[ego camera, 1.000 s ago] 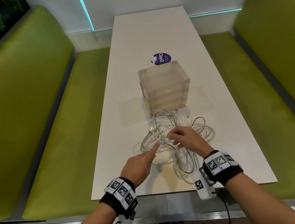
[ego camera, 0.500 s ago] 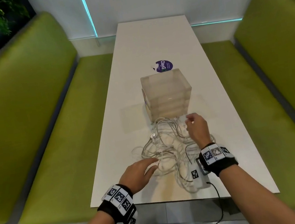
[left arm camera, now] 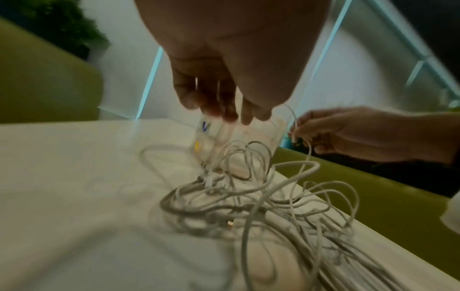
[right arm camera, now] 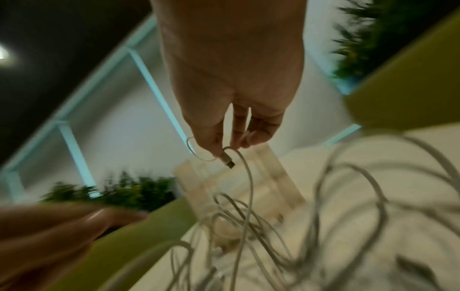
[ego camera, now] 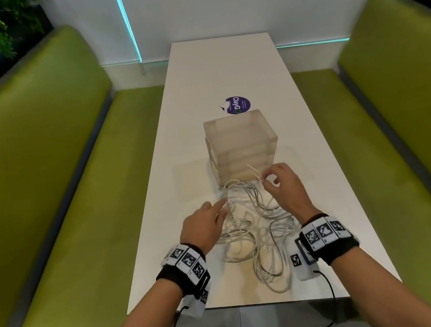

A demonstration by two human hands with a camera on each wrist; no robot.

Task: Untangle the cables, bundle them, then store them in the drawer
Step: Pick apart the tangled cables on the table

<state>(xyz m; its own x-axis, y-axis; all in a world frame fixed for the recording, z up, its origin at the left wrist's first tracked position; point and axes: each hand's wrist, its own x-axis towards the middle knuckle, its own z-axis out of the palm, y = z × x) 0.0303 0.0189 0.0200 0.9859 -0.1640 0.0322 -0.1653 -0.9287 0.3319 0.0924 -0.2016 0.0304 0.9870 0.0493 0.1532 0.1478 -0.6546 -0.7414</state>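
Observation:
A tangle of white cables (ego camera: 252, 231) (left arm camera: 251, 198) lies on the white table (ego camera: 222, 75), in front of a translucent drawer box (ego camera: 241, 147) (right arm camera: 239, 189). My right hand (ego camera: 285, 188) is raised over the far side of the pile and pinches one cable just behind its USB plug (right arm camera: 227, 160) between thumb and fingers. That cable (right arm camera: 248, 187) hangs down into the pile. My left hand (ego camera: 205, 225) (left arm camera: 224, 110) hovers at the pile's left edge, fingers stretched toward the cables, holding nothing.
A purple sticker (ego camera: 237, 106) lies on the table behind the box. Green benches (ego camera: 57, 205) (ego camera: 404, 130) run along both sides. The table's near edge (ego camera: 262, 303) is just below the pile. Plants stand at the back corners.
My right hand has lifted from the pile's right side and raised one cable end by its plug. My left hand has moved forward along the pile's left edge.

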